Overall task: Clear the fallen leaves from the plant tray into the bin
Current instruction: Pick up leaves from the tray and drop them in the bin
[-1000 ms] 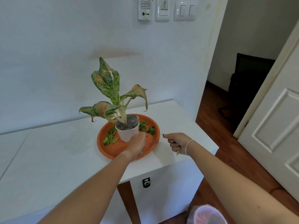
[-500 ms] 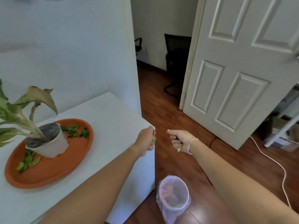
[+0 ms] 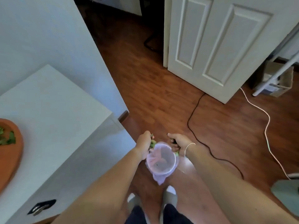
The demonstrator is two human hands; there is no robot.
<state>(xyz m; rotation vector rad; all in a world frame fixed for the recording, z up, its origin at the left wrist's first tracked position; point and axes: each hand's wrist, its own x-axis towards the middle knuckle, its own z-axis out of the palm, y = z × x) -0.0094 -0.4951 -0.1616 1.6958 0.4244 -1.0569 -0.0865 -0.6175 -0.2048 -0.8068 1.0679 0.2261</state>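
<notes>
A small bin (image 3: 161,160) lined with a pale pink bag stands on the wooden floor just in front of my feet. My left hand (image 3: 144,143) hangs over the bin's left rim, fingers closed on green leaves (image 3: 152,143). At the right rim my right hand (image 3: 178,143) is also closed, a bit of green leaf (image 3: 177,153) showing under it. The orange plant tray (image 3: 9,157) sits at the far left on the white table (image 3: 53,113), with more green leaves (image 3: 7,139) lying in it. The plant is out of view.
A white panelled door (image 3: 215,46) stands open ahead. A black cable (image 3: 195,110) and a white cable (image 3: 265,126) run across the floor on the right. A cardboard box (image 3: 278,78) sits at far right. The table's corner is left of the bin.
My view swung from the tray down to the floor. Both hands moved off the table with leaves and now hang low over the bin.
</notes>
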